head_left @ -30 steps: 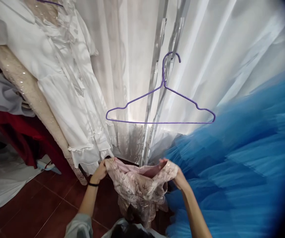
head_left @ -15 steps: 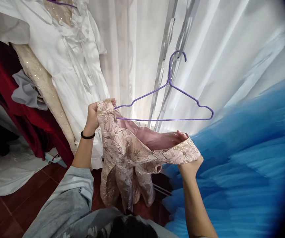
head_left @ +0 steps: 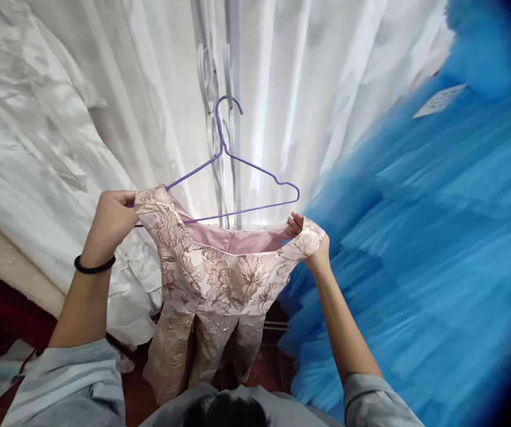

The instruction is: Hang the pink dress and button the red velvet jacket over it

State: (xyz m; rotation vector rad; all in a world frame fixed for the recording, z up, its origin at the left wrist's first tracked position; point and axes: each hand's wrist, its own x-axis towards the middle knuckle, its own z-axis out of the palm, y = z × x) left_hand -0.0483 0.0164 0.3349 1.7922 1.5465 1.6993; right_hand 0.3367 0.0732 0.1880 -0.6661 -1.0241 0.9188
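Observation:
A pink-and-gold floral dress (head_left: 233, 276) hangs between my hands, its pink lining showing at the neckline. A purple hanger (head_left: 264, 169) has its left arm through the dress's left shoulder strap; its right end is outside the dress. At the left, my left hand (head_left: 113, 222) is closed around the hanger end that pokes out past the strap, with fingertips against the strap's edge. My right hand (head_left: 318, 252) grips the right shoulder strap, its fingertips coming up on the inner side, just below the hanger's free end.
White curtains (head_left: 273, 89) hang behind the hanger. A white dress (head_left: 37, 136) hangs at the left, beside a cream garment (head_left: 15, 261) and dark red cloth (head_left: 10, 314). Layered blue tulle (head_left: 415, 255) fills the right side, with a white tag (head_left: 440, 101) on it. Dark red floor tiles lie below.
My view has turned right. My left hand has shifted from the strap to its outer edge, and the hanger end now passes through the strap. The dress front is spread straighter.

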